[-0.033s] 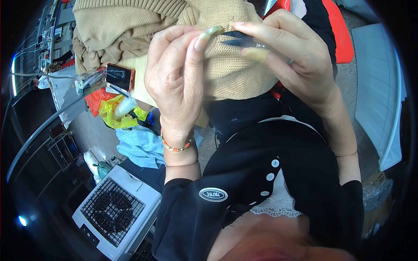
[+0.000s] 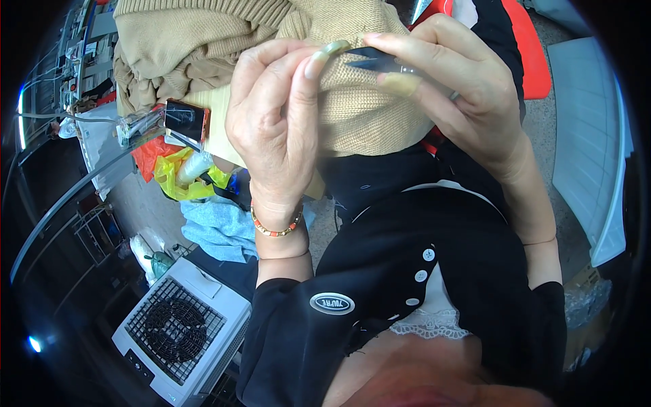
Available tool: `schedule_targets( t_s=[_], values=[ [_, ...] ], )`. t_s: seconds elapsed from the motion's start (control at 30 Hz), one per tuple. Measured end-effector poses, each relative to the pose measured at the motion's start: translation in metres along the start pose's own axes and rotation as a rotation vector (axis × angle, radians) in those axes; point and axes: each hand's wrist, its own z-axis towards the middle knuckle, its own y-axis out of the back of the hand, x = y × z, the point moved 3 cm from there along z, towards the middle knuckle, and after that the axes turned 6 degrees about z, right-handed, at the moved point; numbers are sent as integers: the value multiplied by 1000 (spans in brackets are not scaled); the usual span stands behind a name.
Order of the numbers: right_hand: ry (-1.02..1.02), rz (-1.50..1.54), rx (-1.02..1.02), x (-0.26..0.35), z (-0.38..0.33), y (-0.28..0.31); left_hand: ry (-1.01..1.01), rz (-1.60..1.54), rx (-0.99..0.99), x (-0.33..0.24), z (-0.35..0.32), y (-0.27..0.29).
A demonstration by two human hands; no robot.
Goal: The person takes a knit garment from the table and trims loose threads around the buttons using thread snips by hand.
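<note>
A beige knit garment (image 2: 373, 125) lies bunched in front of me, its near part hanging over my lap. My right hand (image 2: 458, 81) is closed round small thread snips (image 2: 373, 62), whose dark blades point left over the knit. Yellowish tape wraps the right thumb. My left hand (image 2: 278, 112) is pinched at the fingertips, just left of the blades and above the garment. A greenish-yellow wrap covers one of its fingertips. Whatever sits in that pinch is too small or hidden to make out.
A phone (image 2: 186, 121) rests on the pale table edge (image 2: 220, 129) to the left. Below it hang yellow and red plastic bags (image 2: 186, 173) and blue cloth (image 2: 220, 227). A white air cooler (image 2: 183, 322) stands at lower left. A pale plastic bin (image 2: 588, 142) is at right.
The blades of the snips have come slightly closer together. Both hands stay almost in the same place, and the garment has not visibly moved.
</note>
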Motion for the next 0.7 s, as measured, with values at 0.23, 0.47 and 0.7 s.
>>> schedule_targets(
  t_s=[0.23,0.47,0.7],
  values=[
    [-99,-23,8,2,0,-2,18,-13,-36,-2,-2,-2],
    [-70,22,19,1,4,-1,19,-10,-50,-4,-1,-3],
    [-102,82,30,-3,-1,2,48,-97,-91,7,-4,0]
  ],
)
